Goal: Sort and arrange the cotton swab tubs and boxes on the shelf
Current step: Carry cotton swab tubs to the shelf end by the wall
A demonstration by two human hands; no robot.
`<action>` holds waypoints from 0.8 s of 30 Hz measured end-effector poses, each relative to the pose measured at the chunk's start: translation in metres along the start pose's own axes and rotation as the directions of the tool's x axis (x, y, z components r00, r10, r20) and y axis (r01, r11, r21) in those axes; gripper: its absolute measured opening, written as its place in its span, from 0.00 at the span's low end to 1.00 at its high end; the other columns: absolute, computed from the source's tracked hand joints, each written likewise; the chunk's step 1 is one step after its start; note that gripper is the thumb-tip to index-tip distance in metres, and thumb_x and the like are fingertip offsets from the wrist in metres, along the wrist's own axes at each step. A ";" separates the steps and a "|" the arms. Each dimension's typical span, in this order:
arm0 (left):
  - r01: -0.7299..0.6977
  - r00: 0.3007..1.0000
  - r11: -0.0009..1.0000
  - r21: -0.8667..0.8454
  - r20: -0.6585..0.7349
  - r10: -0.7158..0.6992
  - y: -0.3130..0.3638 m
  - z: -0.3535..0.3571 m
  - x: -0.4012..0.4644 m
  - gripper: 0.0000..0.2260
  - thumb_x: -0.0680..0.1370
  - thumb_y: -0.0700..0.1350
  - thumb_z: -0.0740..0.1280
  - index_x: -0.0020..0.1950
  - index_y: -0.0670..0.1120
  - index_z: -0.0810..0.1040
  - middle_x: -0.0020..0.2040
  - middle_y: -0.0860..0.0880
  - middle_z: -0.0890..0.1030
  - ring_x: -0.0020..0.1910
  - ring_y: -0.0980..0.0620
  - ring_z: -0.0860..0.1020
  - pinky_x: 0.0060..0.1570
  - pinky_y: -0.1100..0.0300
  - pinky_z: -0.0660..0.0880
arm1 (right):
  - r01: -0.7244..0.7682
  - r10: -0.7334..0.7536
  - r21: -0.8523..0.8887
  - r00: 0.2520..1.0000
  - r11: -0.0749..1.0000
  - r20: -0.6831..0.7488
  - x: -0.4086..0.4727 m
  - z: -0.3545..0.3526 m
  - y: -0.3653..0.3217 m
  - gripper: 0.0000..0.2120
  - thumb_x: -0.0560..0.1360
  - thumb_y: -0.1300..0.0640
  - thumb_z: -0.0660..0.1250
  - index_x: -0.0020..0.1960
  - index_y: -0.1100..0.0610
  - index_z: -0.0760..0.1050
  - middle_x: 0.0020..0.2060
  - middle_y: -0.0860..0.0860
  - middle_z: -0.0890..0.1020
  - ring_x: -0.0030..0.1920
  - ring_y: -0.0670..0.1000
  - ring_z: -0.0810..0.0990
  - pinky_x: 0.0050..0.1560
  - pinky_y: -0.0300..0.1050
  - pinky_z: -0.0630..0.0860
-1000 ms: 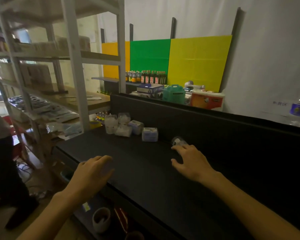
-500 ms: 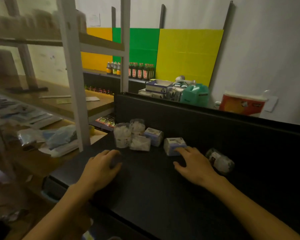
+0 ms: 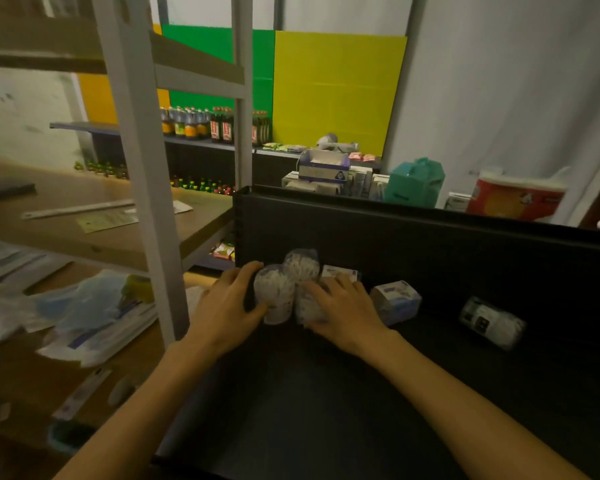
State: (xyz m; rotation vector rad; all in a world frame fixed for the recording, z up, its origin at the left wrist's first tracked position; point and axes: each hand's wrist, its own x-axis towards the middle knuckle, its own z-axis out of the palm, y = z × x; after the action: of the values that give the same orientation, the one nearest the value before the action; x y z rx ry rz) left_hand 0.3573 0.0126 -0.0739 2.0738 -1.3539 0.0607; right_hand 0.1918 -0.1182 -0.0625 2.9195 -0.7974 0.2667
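Fingers of both hands had come onto the cluster at the far left of the black shelf (image 3: 326, 427), where half a second before they were still short of it. My left hand (image 3: 227, 308) curled around the left side of the nearest clear tub (image 3: 274, 294), thumb low against its front, so it held that tub upright. My right hand (image 3: 343, 311), which had just been touching the lone box, had crossed left and lay spread over the bagged swabs (image 3: 307, 310), with its fingertips reaching the small box behind (image 3: 338, 273); whether it gripped the bag or only pressed on it, I could not tell. A second clear tub (image 3: 302, 265) stood just behind the first, against the shelf's dark back wall. To the right, the lone box (image 3: 395, 301) sat just beside my right hand, untouched now, and farther right a round tub (image 3: 492, 322) lay on its side, well apart from the rest. I judged that with both hands bracketing the cluster I was set to square it up, tubs together and boxes together. The tipped tub and the stray box were still to be brought in, so the sorting was barely begun. Beyond the shelf's left edge stood a white rack post (image 3: 142, 202).
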 end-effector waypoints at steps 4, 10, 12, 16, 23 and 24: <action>-0.012 0.998 0.998 -0.056 0.068 0.015 -0.002 0.011 0.019 0.33 0.73 0.56 0.68 0.73 0.58 0.55 0.69 0.47 0.66 0.64 0.47 0.70 0.58 0.52 0.73 | -0.097 0.096 0.051 0.995 0.994 0.016 -0.009 0.001 0.001 0.34 0.73 0.41 0.67 0.74 0.48 0.58 0.71 0.52 0.62 0.71 0.55 0.60 0.69 0.54 0.59; -0.101 0.992 0.991 -0.088 0.063 0.107 0.004 0.022 0.029 0.34 0.69 0.57 0.72 0.70 0.57 0.60 0.65 0.48 0.70 0.60 0.49 0.72 0.54 0.54 0.73 | -0.261 0.302 0.474 0.953 0.841 -0.009 -0.057 -0.011 0.021 0.29 0.68 0.36 0.69 0.66 0.43 0.69 0.62 0.45 0.72 0.61 0.45 0.70 0.62 0.44 0.70; -0.197 0.979 0.969 -0.147 0.024 0.202 0.015 0.019 0.030 0.33 0.68 0.58 0.72 0.70 0.57 0.61 0.63 0.48 0.72 0.58 0.50 0.73 0.53 0.55 0.74 | -0.287 0.395 0.676 0.919 0.679 -0.007 -0.078 -0.017 0.032 0.23 0.68 0.38 0.71 0.60 0.41 0.71 0.55 0.39 0.75 0.56 0.40 0.75 0.52 0.36 0.75; -0.335 0.935 0.907 -0.257 0.029 0.354 0.060 0.018 0.029 0.33 0.65 0.67 0.65 0.68 0.60 0.62 0.62 0.50 0.73 0.57 0.52 0.73 0.51 0.52 0.77 | -0.308 0.521 0.805 0.854 0.508 -0.002 -0.122 -0.030 0.056 0.20 0.70 0.43 0.71 0.60 0.45 0.74 0.53 0.41 0.78 0.54 0.41 0.77 0.46 0.35 0.76; -0.462 0.841 0.809 -0.364 0.109 0.530 0.168 0.062 0.006 0.37 0.62 0.71 0.61 0.68 0.58 0.63 0.60 0.48 0.75 0.54 0.51 0.76 0.48 0.53 0.79 | -0.307 0.678 0.891 0.735 0.336 -0.003 -0.234 -0.056 0.101 0.13 0.71 0.47 0.70 0.54 0.50 0.79 0.49 0.46 0.83 0.50 0.43 0.81 0.48 0.38 0.79; -0.488 0.817 0.782 -0.388 0.111 0.566 0.190 0.072 -0.001 0.37 0.63 0.71 0.61 0.68 0.58 0.63 0.60 0.49 0.75 0.54 0.51 0.76 0.48 0.53 0.79 | -0.305 0.705 0.892 0.709 0.334 -0.022 -0.256 -0.061 0.109 0.09 0.73 0.50 0.69 0.52 0.50 0.79 0.47 0.46 0.83 0.48 0.41 0.82 0.46 0.36 0.79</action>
State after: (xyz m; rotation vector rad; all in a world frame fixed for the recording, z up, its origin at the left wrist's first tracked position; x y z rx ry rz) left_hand 0.1772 -0.0733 -0.0372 1.3858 -1.9087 -0.1647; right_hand -0.0895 -0.0759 -0.0467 2.9245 -1.9813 1.7693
